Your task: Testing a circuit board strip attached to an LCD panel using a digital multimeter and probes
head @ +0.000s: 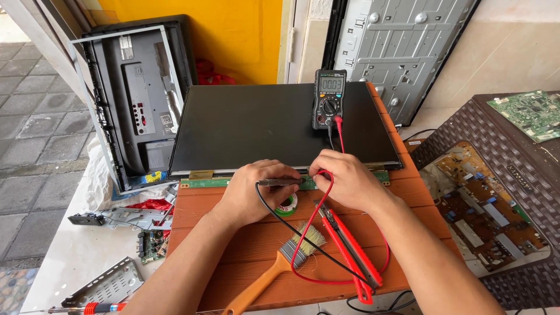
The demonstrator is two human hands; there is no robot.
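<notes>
Left hand (254, 192) grip closed on black test probe (280, 182), tip on the green driver strip (205, 182) along the near edge of the dark display panel (262, 125). Right hand (344, 178) just beside it, pinching the red probe lead (324, 195) at the same strip. Multimeter (329, 99) stands on the panel behind. Paintbrush (280, 262) and red utility knife (350, 245) lie on the orange wooden surface (233, 233) near the wrists.

A multimeter (329, 99) stood on the far part of the panel (256, 125); a brush (280, 265) lay near, a cutter (350, 248) to its right.
</notes>
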